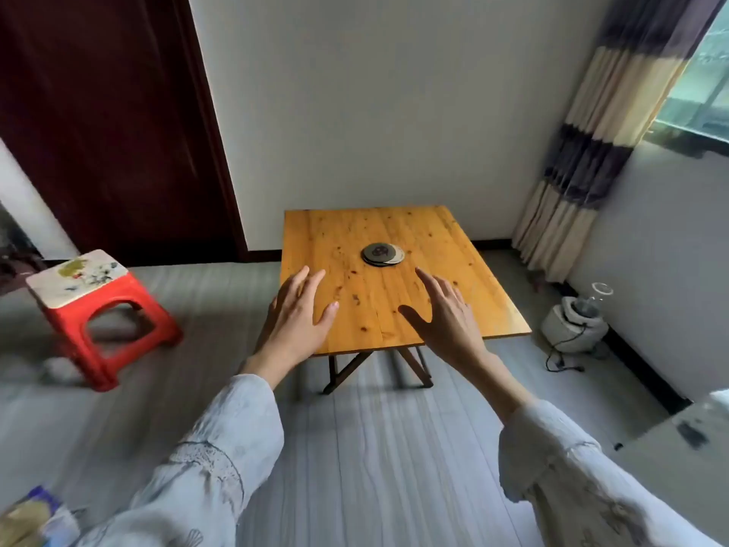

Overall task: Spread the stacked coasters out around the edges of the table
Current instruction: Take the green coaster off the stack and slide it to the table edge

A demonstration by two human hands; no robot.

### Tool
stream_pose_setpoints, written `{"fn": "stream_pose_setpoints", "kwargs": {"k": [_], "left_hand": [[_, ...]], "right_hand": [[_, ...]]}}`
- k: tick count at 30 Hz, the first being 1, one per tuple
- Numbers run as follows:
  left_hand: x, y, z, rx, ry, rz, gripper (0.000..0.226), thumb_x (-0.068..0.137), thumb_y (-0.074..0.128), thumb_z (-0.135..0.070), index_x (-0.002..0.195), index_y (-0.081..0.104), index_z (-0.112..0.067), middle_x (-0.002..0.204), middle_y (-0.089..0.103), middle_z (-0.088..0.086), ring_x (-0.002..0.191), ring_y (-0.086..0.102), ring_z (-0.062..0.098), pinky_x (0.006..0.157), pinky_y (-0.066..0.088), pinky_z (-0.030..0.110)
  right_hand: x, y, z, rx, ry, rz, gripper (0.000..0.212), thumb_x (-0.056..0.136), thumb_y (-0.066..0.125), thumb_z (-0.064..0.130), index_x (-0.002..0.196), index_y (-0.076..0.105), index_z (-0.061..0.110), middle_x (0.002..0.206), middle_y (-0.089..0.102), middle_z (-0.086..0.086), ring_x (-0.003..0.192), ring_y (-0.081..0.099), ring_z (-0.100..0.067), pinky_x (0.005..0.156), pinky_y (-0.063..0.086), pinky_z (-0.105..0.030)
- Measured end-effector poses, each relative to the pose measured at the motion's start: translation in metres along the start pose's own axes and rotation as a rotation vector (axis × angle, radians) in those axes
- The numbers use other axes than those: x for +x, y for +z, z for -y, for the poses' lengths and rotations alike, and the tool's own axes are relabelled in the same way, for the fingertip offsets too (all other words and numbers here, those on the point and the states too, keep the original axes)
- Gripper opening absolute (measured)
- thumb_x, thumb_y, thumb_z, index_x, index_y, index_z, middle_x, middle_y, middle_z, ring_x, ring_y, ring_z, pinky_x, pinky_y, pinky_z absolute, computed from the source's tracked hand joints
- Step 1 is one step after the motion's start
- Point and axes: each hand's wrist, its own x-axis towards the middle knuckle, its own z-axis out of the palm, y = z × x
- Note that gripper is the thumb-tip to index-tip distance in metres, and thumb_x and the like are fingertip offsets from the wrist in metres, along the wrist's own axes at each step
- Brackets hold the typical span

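Observation:
A small stack of round dark coasters [382, 254] lies near the middle of a square orange wooden table [465, 266], a pale one peeking out at its right side. My left hand [298, 315] hovers over the table's near left edge, palm down, fingers spread, holding nothing. Over the near right part of the table my right hand [443, 315] is held the same way, fingers apart and empty. Both hands are short of the stack, which sits beyond and between them. Pale long sleeves cover both forearms.
A red plastic stool [106, 309] with a patterned top stands on the grey floor at the left. A white appliance [574, 319] with a black cord sits by the right wall under a striped curtain [584, 159]. A pale furniture corner [686, 440] juts in at lower right.

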Motion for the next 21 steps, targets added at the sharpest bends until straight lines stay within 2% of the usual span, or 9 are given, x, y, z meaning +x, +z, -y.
{"fn": "stream_pose_setpoints", "kwargs": {"k": [4,10,16,21], "left_hand": [[0.03,0.015,0.027,0.0,-0.047,0.077,0.055,0.09,0.043,-0.039,0.139,0.023,-0.024,0.154,0.014,0.002,0.141,0.016,0.021,0.115,0.021,0.045],[0.094,0.045,0.058,0.011,-0.06,0.142,0.054,0.09,0.042,-0.04,0.139,0.022,-0.028,0.154,0.013,-0.003,0.141,0.015,0.019,0.115,0.022,0.043],[0.174,0.088,0.074,-0.014,-0.108,0.167,0.053,0.091,0.043,-0.038,0.139,0.023,-0.026,0.154,0.014,-0.001,0.141,0.014,0.02,0.115,0.02,0.042],[0.234,0.128,0.082,-0.083,-0.166,0.223,0.052,0.092,0.043,-0.034,0.139,0.023,-0.024,0.153,0.014,-0.001,0.141,0.012,0.018,0.114,0.018,0.039]], "right_hand": [[0.026,0.032,-0.003,0.009,0.059,0.065,0.069,0.087,0.055,0.047,0.144,0.024,0.024,0.146,0.041,-0.007,0.132,0.04,-0.026,0.102,0.043,-0.046],[0.098,0.066,-0.02,-0.004,0.038,0.076,0.068,0.088,0.053,0.046,0.145,0.023,0.023,0.148,0.039,-0.007,0.133,0.038,-0.027,0.102,0.041,-0.045],[0.175,0.101,-0.068,-0.014,0.038,0.131,0.068,0.088,0.053,0.045,0.145,0.021,0.023,0.148,0.038,-0.007,0.134,0.037,-0.027,0.103,0.042,-0.047],[0.23,0.131,-0.114,-0.035,0.058,0.248,0.067,0.089,0.051,0.045,0.145,0.021,0.022,0.148,0.038,-0.008,0.134,0.037,-0.027,0.104,0.042,-0.047]]}}
